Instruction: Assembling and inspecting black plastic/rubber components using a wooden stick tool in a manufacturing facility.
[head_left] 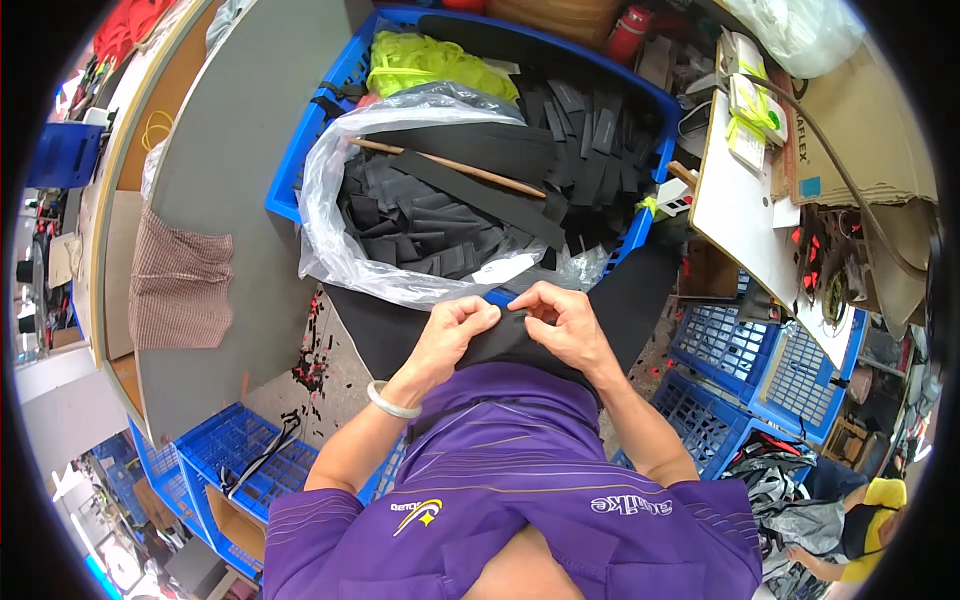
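Purple shirt cloth (520, 440) fills the near side, and beyond it both hands meet over a black cloth (640, 305) across the lap. Finger and thumb of the right hand (557, 325) appear to pinch a small black piece (516, 312); the left hand (455, 328) has thumb and finger pressed together just beside it, but I cannot tell whether they grip its end. The piece looks light, soft and bendable, hardly fragile, so a fingertip pinch at its edges should suit it. Similar black pieces (420, 215) lie loosely heaped in a clear plastic bag (322, 225) within the blue crate (288, 180).
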